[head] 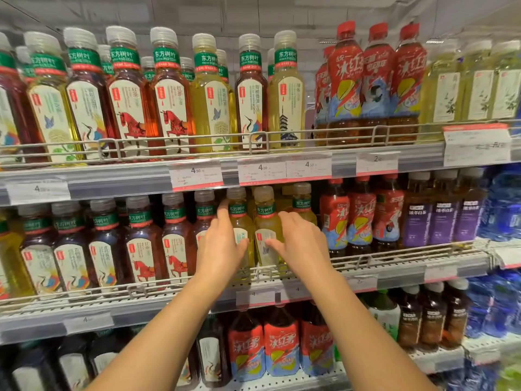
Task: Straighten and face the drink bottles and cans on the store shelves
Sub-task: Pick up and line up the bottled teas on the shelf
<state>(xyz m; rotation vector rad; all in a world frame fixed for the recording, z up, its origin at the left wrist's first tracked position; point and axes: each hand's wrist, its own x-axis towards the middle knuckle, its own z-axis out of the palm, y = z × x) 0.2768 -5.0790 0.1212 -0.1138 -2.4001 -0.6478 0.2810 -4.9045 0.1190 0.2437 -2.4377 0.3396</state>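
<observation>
Bottles (255,235) felt heavy, slick; my left hand (218,249) and right hand (301,244) rested relaxed against their labelled bodies, best gripped mid-body.

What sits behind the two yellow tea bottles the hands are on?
Behind the two yellow bottles, between the hands, pale caps of more bottles show. Their bodies, and the row's depth, are hidden.

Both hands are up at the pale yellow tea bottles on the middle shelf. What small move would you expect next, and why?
Probably a slight twist of the yellow bottle between the hands: its label looks angled off front. The left hand and right hand already flank it, fingers open.
</observation>
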